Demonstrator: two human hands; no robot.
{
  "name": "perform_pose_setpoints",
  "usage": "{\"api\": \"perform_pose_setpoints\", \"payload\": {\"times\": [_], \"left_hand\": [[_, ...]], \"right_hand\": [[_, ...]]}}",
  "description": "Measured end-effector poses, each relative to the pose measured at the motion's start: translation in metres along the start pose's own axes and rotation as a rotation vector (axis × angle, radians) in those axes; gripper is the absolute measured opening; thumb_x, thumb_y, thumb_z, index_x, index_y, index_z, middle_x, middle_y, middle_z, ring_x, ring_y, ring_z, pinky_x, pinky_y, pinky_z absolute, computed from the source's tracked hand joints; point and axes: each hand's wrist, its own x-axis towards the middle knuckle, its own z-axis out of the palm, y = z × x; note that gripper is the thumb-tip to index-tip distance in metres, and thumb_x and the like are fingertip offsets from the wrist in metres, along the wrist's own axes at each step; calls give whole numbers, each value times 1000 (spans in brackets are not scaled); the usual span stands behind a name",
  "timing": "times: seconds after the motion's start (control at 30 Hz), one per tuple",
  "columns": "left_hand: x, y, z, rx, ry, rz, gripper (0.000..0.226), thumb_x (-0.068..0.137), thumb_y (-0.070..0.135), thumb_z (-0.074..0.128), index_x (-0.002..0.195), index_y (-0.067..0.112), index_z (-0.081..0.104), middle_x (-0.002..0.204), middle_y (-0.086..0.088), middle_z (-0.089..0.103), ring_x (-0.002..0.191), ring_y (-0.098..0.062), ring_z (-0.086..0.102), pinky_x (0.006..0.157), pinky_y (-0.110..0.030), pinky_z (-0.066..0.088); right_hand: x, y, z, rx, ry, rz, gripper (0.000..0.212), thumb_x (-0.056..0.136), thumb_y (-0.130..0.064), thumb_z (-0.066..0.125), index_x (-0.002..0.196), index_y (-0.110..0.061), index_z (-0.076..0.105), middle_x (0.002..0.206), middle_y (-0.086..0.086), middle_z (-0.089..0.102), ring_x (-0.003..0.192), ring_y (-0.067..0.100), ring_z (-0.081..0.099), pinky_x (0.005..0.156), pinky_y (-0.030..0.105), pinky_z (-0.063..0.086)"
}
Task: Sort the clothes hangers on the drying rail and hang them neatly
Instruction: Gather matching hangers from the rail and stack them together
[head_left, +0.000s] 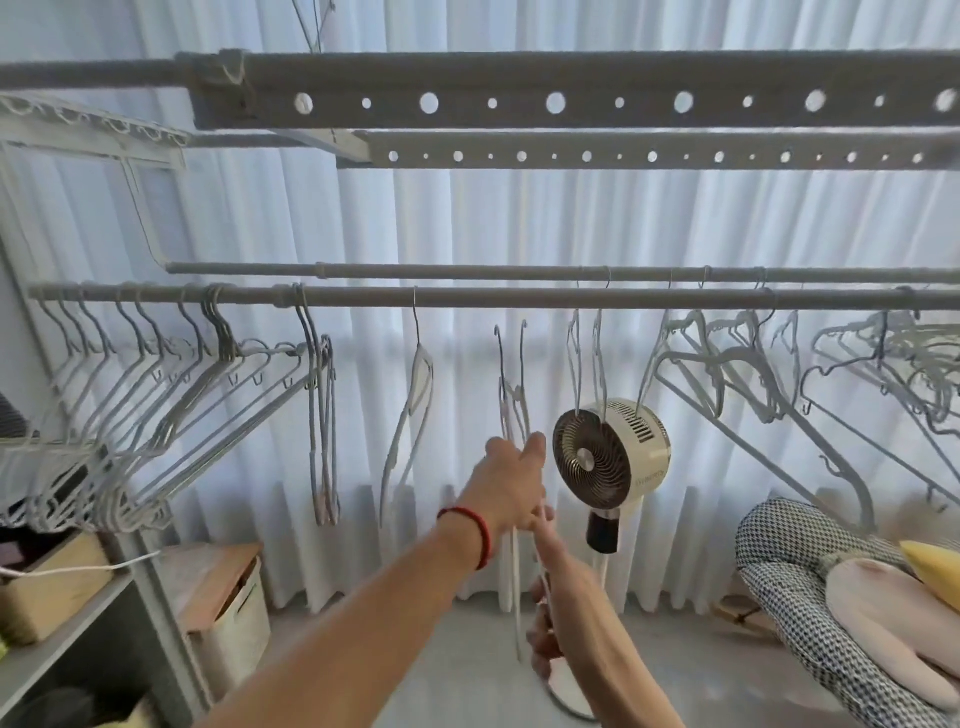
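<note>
Two grey drying rails cross the view, a front rail (519, 298) and a rear rail (467, 270). Pale hangers (156, 395) hang bunched and slanted at the front rail's left end. More hangers (737, 364) are tangled on the right, and a single hanger (415, 395) hangs near the middle. My left hand (511, 480), with a red wristband, grips a pair of white hangers (511, 395) near their tops. Their hooks sit just below the front rail, off it. My right hand (558, 608) holds the same hangers lower down, its fingers curled around them.
Two perforated grey bars (571, 101) run overhead. A cream standing fan (610, 452) stands just right of my hands. White curtains fill the background. A shelf (62, 623) and a lidded bin (228, 608) are at the lower left, a houndstooth cushion (810, 592) at the lower right.
</note>
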Motion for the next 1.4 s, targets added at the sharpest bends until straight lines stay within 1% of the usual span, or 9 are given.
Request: {"api": "perform_pose_setpoints", "payload": {"times": [0.1,0.2,0.33,0.4,0.57,0.77,1.0,1.1,1.4], "left_hand": [[4,-20,17,-235,73,17,30,104,35,44,111,6,43,97,-19,68,54,-22,69,55,-34,58],[5,-32,18,-221,157,42,24,103,33,48,104,9,47,91,-14,72,49,-17,56,51,-30,48],[-1,-37,14,-277,152,37,22,105,30,47,97,9,45,86,-14,65,41,-10,46,42,-25,42],[-4,-38,14,-269,141,32,21,105,30,47,100,9,46,90,-17,65,38,-8,44,41,-23,42],[-12,-36,21,-203,126,41,22,104,34,49,100,13,48,93,-17,66,38,-7,43,44,-22,43],[-15,-35,27,-128,160,38,22,104,35,48,91,17,45,95,-15,69,39,-7,43,41,-20,40],[-8,-35,24,-107,150,10,25,104,36,48,99,11,47,95,-15,70,38,-8,40,42,-21,40],[-3,-24,16,-74,154,6,24,104,36,47,98,13,46,96,-15,71,35,-7,40,41,-21,39],[28,53,-47,-72,87,-44,19,105,19,49,97,2,47,86,-25,66,35,-8,31,35,-20,34]], "right_hand": [[-1,-1,2,-127,-57,28,84,83,-91,31,117,-21,61,69,14,66,62,33,72,55,37,59],[3,-6,-14,-510,-152,-151,75,94,-68,21,141,-18,51,119,24,64,102,45,67,82,51,59],[34,-42,-42,-825,199,-373,65,98,-63,26,122,-16,65,95,3,70,88,25,66,77,39,52],[55,-73,-46,-712,362,-566,57,96,-60,39,129,-19,62,106,-7,68,89,12,65,77,32,46],[102,-125,-41,-642,135,-822,66,98,-51,58,156,-25,37,157,-4,44,122,11,60,97,28,44],[128,-121,-43,-649,84,-875,57,98,-39,65,150,-21,48,142,6,60,111,19,69,87,15,47],[139,-123,-50,-623,-32,-909,58,100,-32,63,152,-14,44,149,7,55,127,17,61,104,35,54],[145,-125,-53,-576,-43,-852,71,99,-40,62,158,-17,32,158,5,43,136,16,51,104,29,51],[152,-90,-51,-428,3,-694,43,105,-38,49,144,-20,52,146,2,54,116,4,53,97,27,45]]}}
